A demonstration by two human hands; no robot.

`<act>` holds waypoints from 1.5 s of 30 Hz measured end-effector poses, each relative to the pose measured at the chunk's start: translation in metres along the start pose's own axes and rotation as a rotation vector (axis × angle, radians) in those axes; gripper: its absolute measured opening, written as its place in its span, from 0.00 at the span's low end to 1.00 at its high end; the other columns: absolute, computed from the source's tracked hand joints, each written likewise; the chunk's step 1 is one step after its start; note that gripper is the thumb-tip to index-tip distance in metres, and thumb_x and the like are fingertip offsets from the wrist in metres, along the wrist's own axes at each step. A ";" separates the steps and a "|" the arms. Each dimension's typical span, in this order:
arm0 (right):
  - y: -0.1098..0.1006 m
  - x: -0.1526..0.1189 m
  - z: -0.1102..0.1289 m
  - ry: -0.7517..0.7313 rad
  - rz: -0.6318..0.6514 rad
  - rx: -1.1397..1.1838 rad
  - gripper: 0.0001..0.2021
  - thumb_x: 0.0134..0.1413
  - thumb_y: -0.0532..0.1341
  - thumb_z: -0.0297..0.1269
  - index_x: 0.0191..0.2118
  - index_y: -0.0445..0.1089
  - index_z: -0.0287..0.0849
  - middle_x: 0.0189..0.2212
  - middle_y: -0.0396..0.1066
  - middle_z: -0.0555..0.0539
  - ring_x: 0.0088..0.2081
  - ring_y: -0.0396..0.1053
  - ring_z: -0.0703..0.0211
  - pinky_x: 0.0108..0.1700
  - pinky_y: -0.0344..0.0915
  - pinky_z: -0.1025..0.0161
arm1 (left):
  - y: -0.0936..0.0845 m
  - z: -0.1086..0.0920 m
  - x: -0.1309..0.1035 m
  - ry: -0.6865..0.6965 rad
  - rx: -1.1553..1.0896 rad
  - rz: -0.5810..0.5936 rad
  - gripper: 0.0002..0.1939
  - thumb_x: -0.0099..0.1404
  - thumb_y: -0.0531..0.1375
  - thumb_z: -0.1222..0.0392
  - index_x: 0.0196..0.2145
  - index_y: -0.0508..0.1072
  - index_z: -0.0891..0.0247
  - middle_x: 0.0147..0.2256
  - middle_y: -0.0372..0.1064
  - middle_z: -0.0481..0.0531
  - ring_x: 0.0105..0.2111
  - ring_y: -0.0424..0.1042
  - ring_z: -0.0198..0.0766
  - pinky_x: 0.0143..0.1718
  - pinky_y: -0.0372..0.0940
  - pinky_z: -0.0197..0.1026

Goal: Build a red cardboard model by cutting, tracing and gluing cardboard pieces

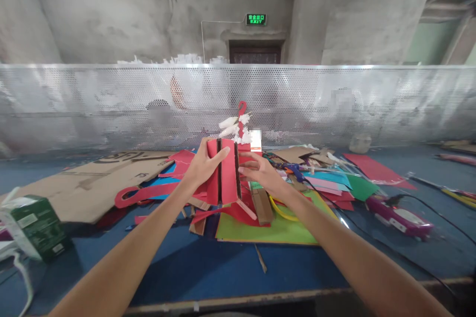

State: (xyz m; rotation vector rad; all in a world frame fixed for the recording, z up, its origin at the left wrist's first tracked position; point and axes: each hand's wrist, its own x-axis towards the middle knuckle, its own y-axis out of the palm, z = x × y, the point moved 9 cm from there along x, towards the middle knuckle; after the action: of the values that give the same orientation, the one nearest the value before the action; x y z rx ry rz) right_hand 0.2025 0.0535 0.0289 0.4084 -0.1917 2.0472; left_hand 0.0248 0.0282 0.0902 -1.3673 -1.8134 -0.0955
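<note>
A red cardboard box-like piece [228, 173] with two dark brown strips running down it is held up above the worktable. My left hand [208, 161] grips it from the left, thumb lying across its red front. At its right edge, my right hand [256, 166] has its fingers stretched out and apart; whether the fingertips touch the piece is unclear. Below lie curled red strips [238, 213], a brown cardboard strip [263, 208] and a lime-green sheet [238, 230]. Behind it stands a red hooked shape [241, 124] with white petal-like pieces [228, 123].
A big brown cardboard sheet [85, 183] and a green box [37, 225] lie left. Coloured paper scraps [327, 183], a blue glue gun [296, 172] and a purple device [399, 215] with a black cable are right. A perforated metal screen [305, 104] borders the back.
</note>
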 end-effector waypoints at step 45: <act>-0.006 0.009 0.003 -0.179 0.026 -0.042 0.23 0.52 0.72 0.41 0.53 0.70 0.49 0.43 0.77 0.47 0.44 0.77 0.55 0.49 0.76 0.54 | -0.004 -0.020 -0.008 0.178 -0.039 -0.068 0.20 0.67 0.62 0.46 0.51 0.63 0.56 0.46 0.69 0.50 0.46 0.71 0.42 0.53 0.65 0.50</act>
State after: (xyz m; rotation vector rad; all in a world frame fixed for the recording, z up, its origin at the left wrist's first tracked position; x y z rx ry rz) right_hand 0.2048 0.0625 0.0350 0.5657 -0.3497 2.0286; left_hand 0.0330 0.0107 0.0996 -1.2817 -1.7162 -0.2808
